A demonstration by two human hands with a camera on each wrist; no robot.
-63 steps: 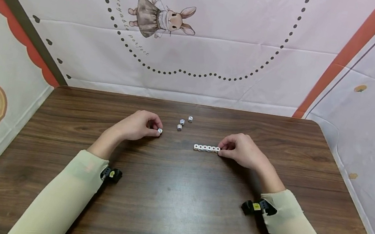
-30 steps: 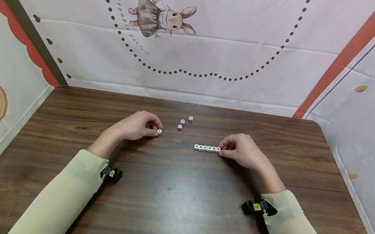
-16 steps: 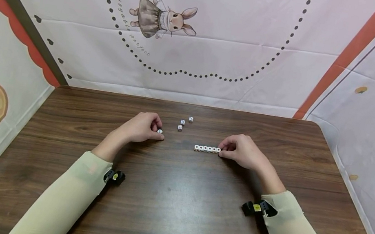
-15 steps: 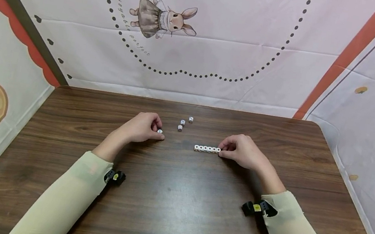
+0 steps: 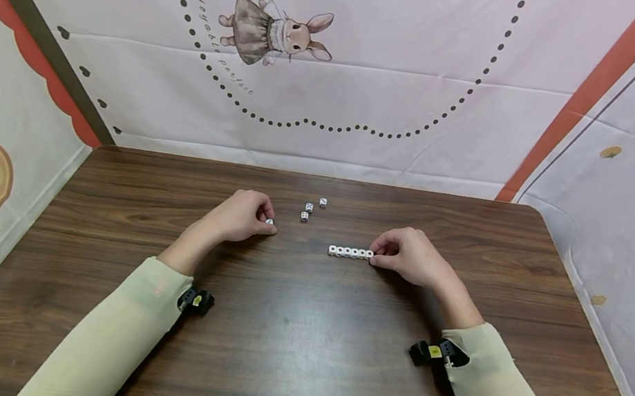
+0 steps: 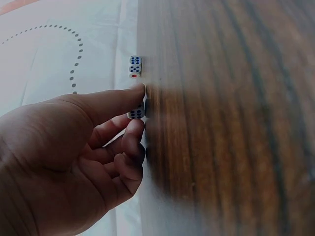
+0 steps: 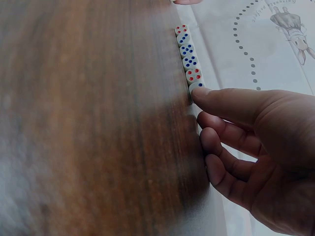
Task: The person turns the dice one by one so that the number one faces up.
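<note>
My left hand (image 5: 235, 216) pinches a single white die (image 5: 269, 221) with thumb and fingers, left of the loose dice. In the left wrist view the thumb hides part of this die (image 6: 136, 113), and a face with blue dots shows. On the right, several white dice stand in a straight row (image 5: 347, 252), each with one dot on top. My right hand (image 5: 409, 255) holds the end die of that row (image 7: 196, 87) between thumb and fingers. Red and blue dots show on the row's near faces in the right wrist view.
Three loose dice sit behind and between the hands: a front one (image 5: 304, 217), a middle one (image 5: 309, 207) and a back one (image 5: 323, 202). The brown wooden table (image 5: 290, 361) ends at a white printed cloth (image 5: 372, 95). Both wrists carry black cameras.
My left forearm has shifted slightly right, and the thumb has come forward across the die, covering more of it; the die has turned in the fingers. The right hand and row stay put.
</note>
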